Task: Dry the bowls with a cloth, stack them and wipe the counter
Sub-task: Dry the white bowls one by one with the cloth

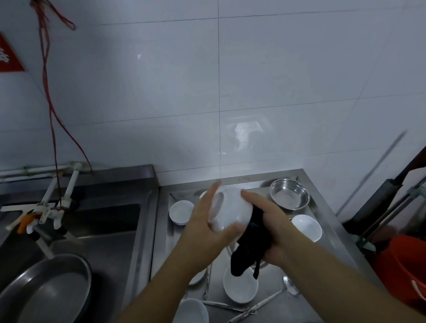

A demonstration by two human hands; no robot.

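Wall [252,75]: I see white tile, with a red sign [0,52] at far left and red cords [51,113] hanging down.
Sink [127,236]: steel, left of the table; a big steel basin [42,295] sits in it, white taps [49,213] above.
Table [330,217]: steel, holding the dishes in front of me.
Bucket [411,268]: orange, off the table's right edge.
Steel bowl [289,193]: upright at the far right corner of the table.
Held bowl [229,210]: white, tipped on its side above the table, between my hands.
Loose bowls: white ones lie on the table at left [181,212], right [307,227], near centre [239,287] and bottom [192,315].
Cloth [246,254]: dark, bunched in my right hand, pressed to the held bowl's outside, tail hanging down.
Left hand [204,224]: gripping the held bowl at its rim, fingers spread.
Right hand [269,222]: clenched on the cloth, against the bowl.
Ladle [262,302]: steel, lying near the front edge.
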